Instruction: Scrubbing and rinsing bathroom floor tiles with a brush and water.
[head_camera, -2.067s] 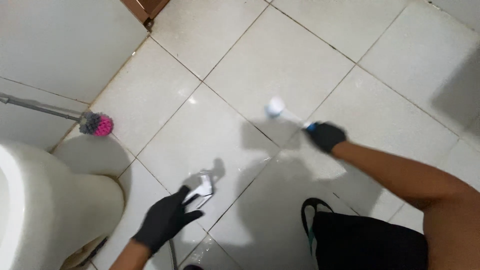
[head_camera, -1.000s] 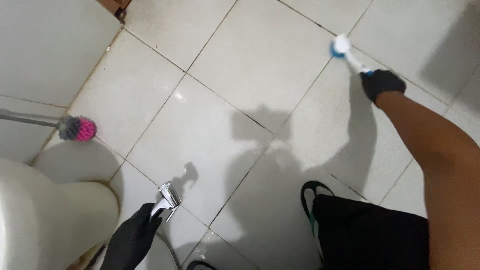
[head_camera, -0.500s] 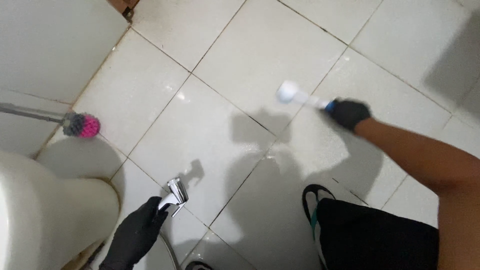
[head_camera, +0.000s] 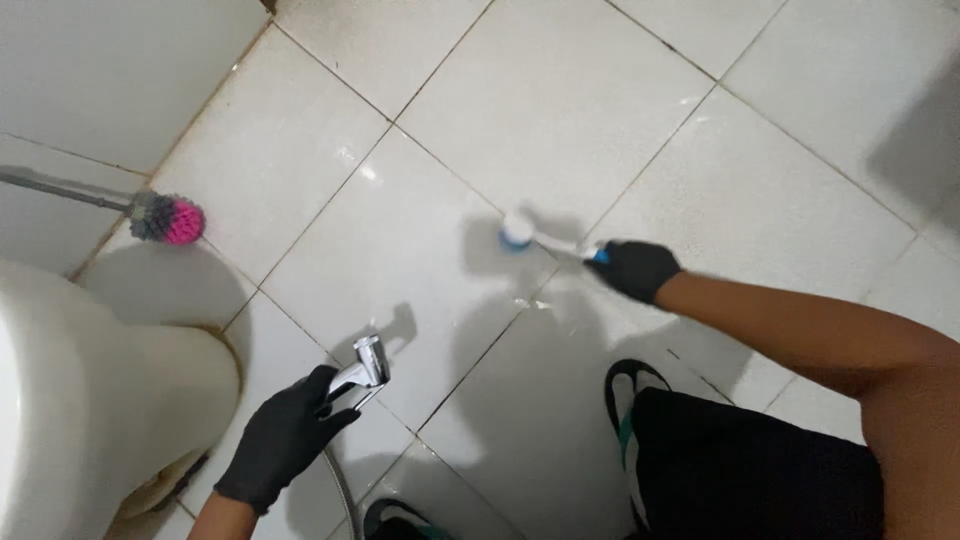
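Your right hand (head_camera: 634, 268), in a black glove, wraps its fingers shut around the handle of a small scrub brush (head_camera: 520, 232); the white and blue head sits out beyond your fingertips, pressed to the floor tile (head_camera: 560, 110) just beside a grout line, arm stretched well forward. Held low and long like that, the bristles look to bear flat on the tile, which suits scrubbing. Wet streaks and a few pale flecks lie on the tile just behind the brush head, toward your knuckles. Your left hand (head_camera: 285, 435), also gloved black, curls its fingers closed on the grip of a chrome hand sprayer (head_camera: 362, 368); the nozzle pokes up past your fingertips, angled toward the brushed patch, likely so the spray lands where the brush works. Its hose (head_camera: 343, 490) drops away below your wrist. Off the outer side of that hand stands the white toilet base (head_camera: 120, 400), and beyond it, well apart from your fingers, a pink and grey toilet brush (head_camera: 168, 218) leans at the wall. Near your right forearm a dark sandal (head_camera: 625, 400) rests on the tile.
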